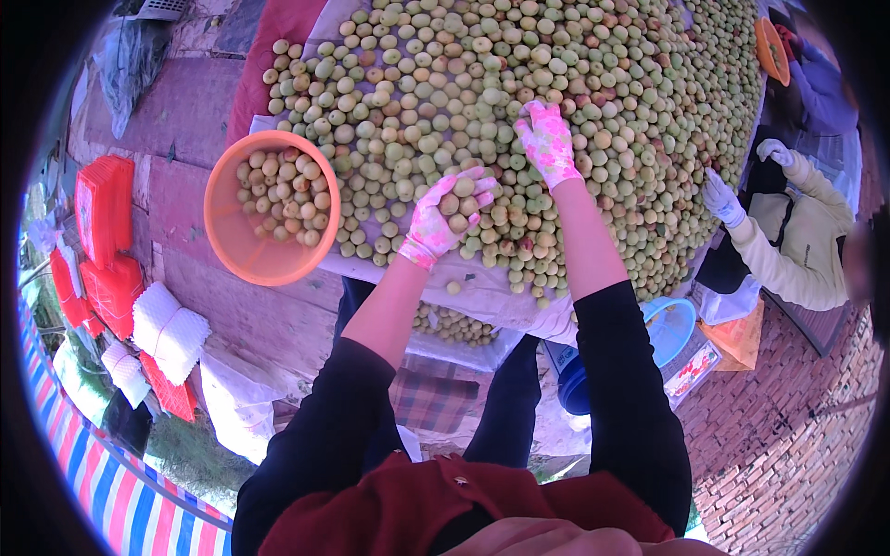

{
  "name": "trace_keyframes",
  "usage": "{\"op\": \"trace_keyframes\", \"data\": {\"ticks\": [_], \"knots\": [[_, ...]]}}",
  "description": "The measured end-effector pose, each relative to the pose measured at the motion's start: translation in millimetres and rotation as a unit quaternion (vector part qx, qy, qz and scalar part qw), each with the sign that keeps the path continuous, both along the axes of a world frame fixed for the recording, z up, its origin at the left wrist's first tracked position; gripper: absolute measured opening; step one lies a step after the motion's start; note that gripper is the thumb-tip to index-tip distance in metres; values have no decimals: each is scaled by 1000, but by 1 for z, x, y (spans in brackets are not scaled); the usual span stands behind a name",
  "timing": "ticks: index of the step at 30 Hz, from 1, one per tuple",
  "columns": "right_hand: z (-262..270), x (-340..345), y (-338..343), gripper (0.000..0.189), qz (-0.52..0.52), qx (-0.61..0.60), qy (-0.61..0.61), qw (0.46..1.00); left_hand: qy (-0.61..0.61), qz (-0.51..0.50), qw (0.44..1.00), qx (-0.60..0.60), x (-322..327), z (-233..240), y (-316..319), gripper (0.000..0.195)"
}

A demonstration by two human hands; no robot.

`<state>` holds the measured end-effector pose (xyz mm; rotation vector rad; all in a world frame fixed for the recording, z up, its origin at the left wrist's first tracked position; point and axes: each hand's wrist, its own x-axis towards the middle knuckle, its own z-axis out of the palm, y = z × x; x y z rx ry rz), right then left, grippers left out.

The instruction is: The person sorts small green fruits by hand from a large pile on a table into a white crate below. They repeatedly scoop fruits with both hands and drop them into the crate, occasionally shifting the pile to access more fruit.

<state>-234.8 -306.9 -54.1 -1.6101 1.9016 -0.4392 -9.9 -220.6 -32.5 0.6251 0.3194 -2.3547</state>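
Note:
A broad heap of small round green-yellow fruit (626,125), some with reddish patches, covers the cloth-draped table before me. My left hand (445,215), in a pink flowered glove, is turned palm up and cups several fruits (459,203). Further right, my right hand (549,144) wears a matching glove and reaches palm down onto the heap. Its fingertips touch the fruit, and its palm is hidden, so whether it grips one cannot be seen. To the left of my left hand, an orange plastic basin (229,233) holds many of the same fruits, gathered toward its far side.
Across on the right, a person in a light jacket (799,229) has white-gloved hands by the heap; another person (820,90) sits beyond. A light-blue basin (671,330) stands below the table's right edge. Red net packs (104,208) and white foam netting (170,330) lie left.

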Motion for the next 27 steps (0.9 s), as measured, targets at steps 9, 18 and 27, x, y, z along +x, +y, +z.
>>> {"op": "trace_keyframes", "data": {"ticks": [9, 18, 27], "knots": [[23, -30, -6, 38, -65, -28, -50, 996, 158, 95, 982, 50, -11, -18, -10, 48], [21, -40, 25, 37, -31, 66, -82, 994, 87, 96, 987, 95, 32, -17, 24, 50], [4, -86, -46, 35, -45, 19, 58, 997, 122, 105, 983, 86, 53, -7, 38, 52]]}}
